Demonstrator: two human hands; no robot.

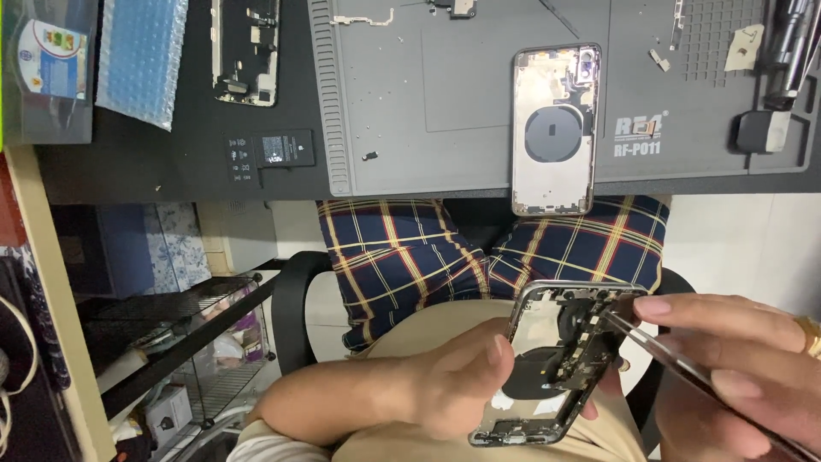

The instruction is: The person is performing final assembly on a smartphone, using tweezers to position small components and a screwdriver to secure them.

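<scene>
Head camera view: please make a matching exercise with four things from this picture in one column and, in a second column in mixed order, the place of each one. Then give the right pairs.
Things:
1. opened phone frame
2. empty phone housing
3. black battery
4. bubble wrap

Places:
A. on the dark bench, just left of the grey mat
B. at the top left of the bench
C. held in the left hand over the lap, with the tool in the right hand at it
D. lying on the grey mat, reaching its near edge

Pairs: 1-C, 2-D, 3-A, 4-B
</scene>
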